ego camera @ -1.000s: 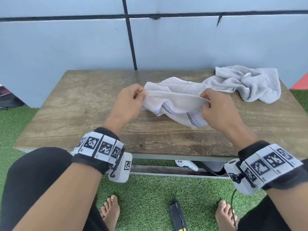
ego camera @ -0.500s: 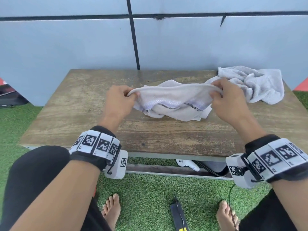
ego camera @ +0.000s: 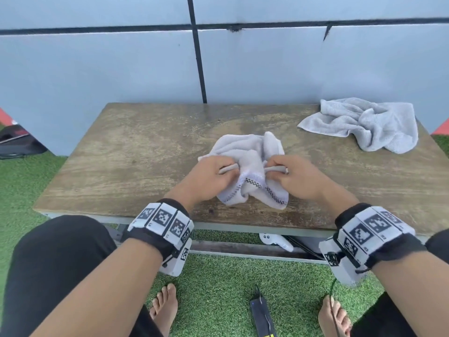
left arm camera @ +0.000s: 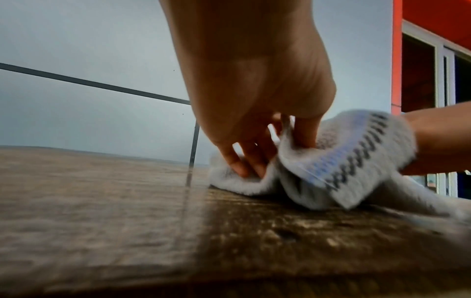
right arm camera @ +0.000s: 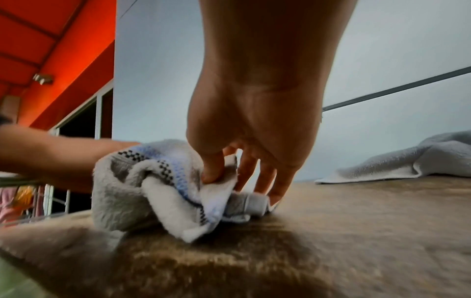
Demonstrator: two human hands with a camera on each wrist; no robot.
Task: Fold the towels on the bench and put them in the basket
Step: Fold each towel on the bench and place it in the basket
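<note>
A white towel (ego camera: 245, 152) with a blue band and black checker trim lies bunched on the wooden bench (ego camera: 126, 152), near its front edge. My left hand (ego camera: 213, 177) pinches the towel's edge on its left side, and my right hand (ego camera: 289, 176) pinches the edge on its right side. The two hands are close together, with slack cloth (left arm camera: 339, 161) humped between them. The right wrist view shows thumb and fingers clamping a rolled hem of the towel (right arm camera: 178, 181) against the bench. A second, grey towel (ego camera: 364, 122) lies crumpled at the bench's far right corner. No basket is in view.
A pale blue wall (ego camera: 121, 64) stands right behind the bench. Green artificial turf (ego camera: 218, 283) covers the floor, with a small black device (ego camera: 262, 314) between my bare feet. A white object (ego camera: 277, 240) lies under the bench. A dark bag (ego camera: 17, 142) sits at far left.
The towel was stretched wide between my hands and touching the grey towel. Now my hands have come together nearer the front edge, and the towel is bunched and apart from the grey one.
</note>
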